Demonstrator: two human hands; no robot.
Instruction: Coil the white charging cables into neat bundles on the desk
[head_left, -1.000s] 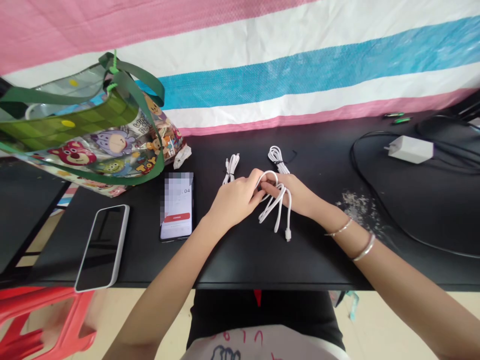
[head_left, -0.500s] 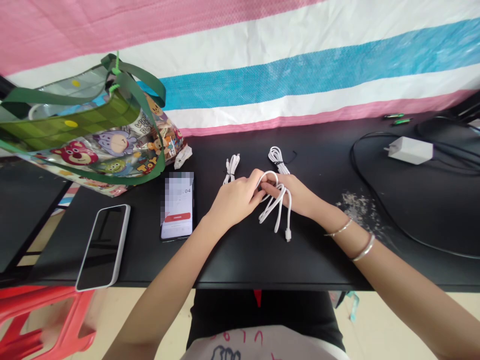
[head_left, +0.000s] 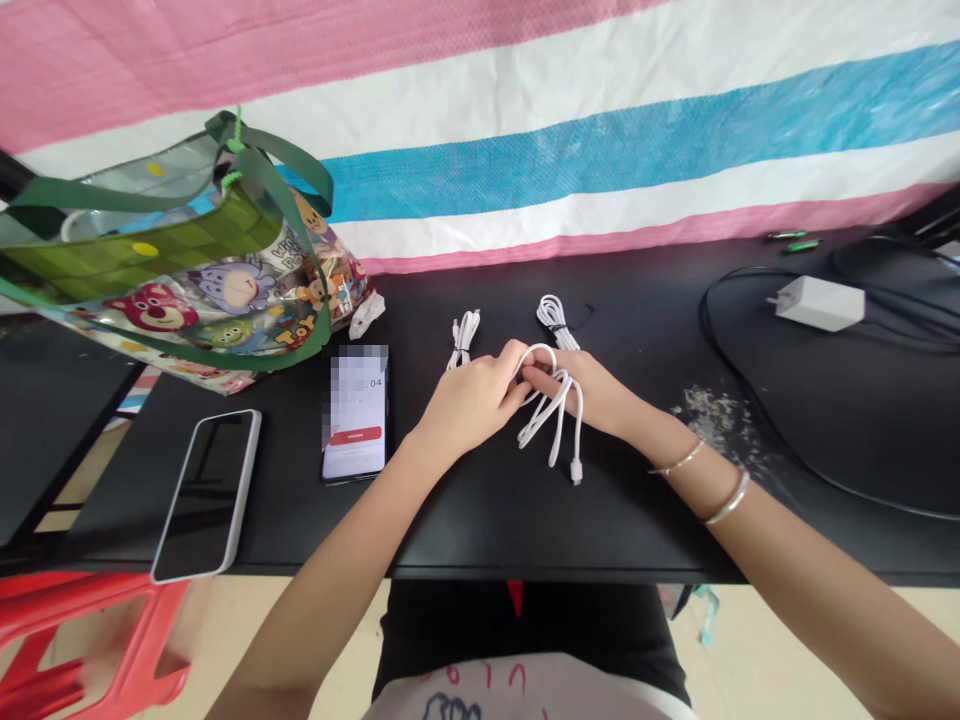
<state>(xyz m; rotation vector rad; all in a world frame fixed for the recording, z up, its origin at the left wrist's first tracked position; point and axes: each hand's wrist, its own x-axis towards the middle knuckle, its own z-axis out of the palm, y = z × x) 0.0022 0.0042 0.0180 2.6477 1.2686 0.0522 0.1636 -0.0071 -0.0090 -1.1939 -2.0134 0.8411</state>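
Between my two hands is a white charging cable [head_left: 556, 405], gathered in loose loops with one plug end hanging down toward me. My left hand [head_left: 480, 393] is closed on a loop of it, and its fingertips meet those of my right hand [head_left: 577, 385], which pinches the bundle from the other side. Some fingers are hidden behind the loops. Just beyond my left hand lies a white cable bundle [head_left: 465, 336] bound with a dark tie. A second tied white cable bundle [head_left: 556, 320] lies beyond my right hand, its tie's tail pointing right.
On the black table [head_left: 480, 530], a lit phone [head_left: 356, 420] and a dark-screened phone [head_left: 206, 490] lie left. A clear cartoon bag [head_left: 217, 280] stands behind them. To the right are a white charger [head_left: 820, 303], black cord [head_left: 757, 390] and pale crumbs [head_left: 716, 420].
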